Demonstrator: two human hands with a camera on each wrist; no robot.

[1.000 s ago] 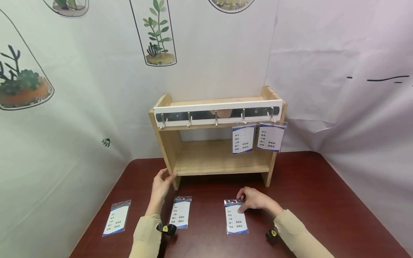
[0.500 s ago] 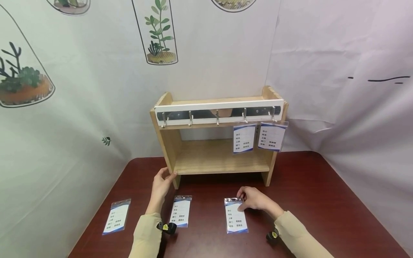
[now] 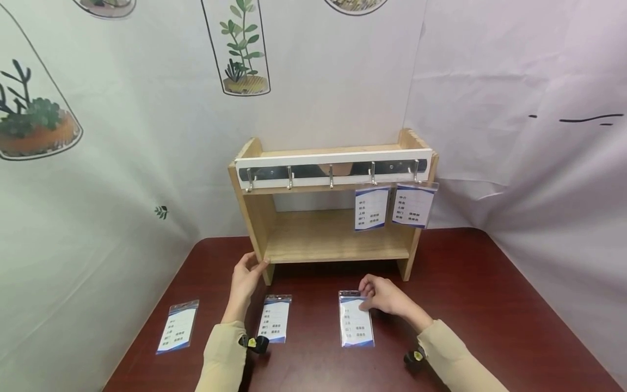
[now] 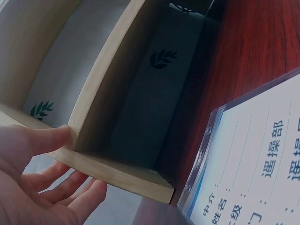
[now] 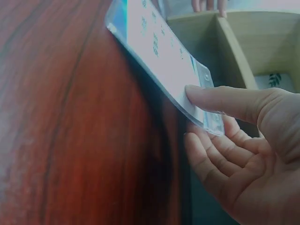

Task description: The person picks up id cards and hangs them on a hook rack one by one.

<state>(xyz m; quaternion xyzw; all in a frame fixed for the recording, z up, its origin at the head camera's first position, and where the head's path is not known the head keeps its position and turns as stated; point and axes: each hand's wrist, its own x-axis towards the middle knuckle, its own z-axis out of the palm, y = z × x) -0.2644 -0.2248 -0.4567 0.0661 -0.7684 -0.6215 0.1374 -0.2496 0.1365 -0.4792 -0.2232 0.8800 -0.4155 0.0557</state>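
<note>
In the head view my right hand (image 3: 384,295) pinches the top right corner of a name badge (image 3: 356,324) in a clear plastic sleeve. The right wrist view has my thumb on the badge's face and the fingers behind; the badge's top end (image 5: 206,98) is tilted up off the table. At the lower left of a small wooden shelf (image 3: 338,256), my left hand (image 3: 245,280) grips the side panel (image 4: 112,173). Its thumb touches the board's front edge while the fingers lie on the panel's outer side. Two badges hang from the right-hand hooks, one of them a hanging badge (image 3: 413,206).
Along the shelf's top front runs a hook rail (image 3: 331,170) with several metal hooks. Another badge (image 3: 274,320) lies near my left wrist, and a further badge (image 3: 178,328) lies at the far left. All stand on a dark red table (image 3: 455,305) before a white printed cloth (image 3: 333,81).
The badge under my right hand has come up at its top end and shifted slightly away from me, with the right hand rising. My left hand keeps its grip on the shelf.
</note>
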